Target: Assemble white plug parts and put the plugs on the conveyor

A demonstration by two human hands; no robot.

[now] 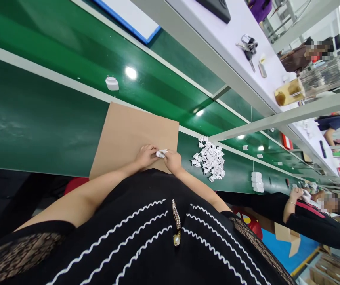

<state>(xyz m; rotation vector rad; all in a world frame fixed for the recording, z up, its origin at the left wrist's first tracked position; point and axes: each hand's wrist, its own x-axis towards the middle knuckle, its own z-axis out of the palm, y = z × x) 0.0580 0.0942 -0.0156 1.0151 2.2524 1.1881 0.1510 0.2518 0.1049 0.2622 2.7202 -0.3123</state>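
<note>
Over a brown cardboard sheet (137, 126), my left hand (146, 156) and my right hand (173, 161) meet, close in front of my body. A small white plastic part (161, 152) is pinched between the fingers of both hands, so its exact kind is partly covered. The fingers of each hand are closed on it. Right of the sheet, near my right hand, lies a loose pile of small white plastic parts (210, 160). Beyond the sheet, a white plug charger (112, 83) with two prongs sits on the green belt.
A metal frame post (247, 124) slants across the right side. Above it runs a white shelf (214, 43) with keys (249, 46) and a tape roll (289, 92). White blocks (257, 182) stand stacked farther right, near a co-worker's hand (296, 193). A blue-edged tray (134, 19) lies at the back.
</note>
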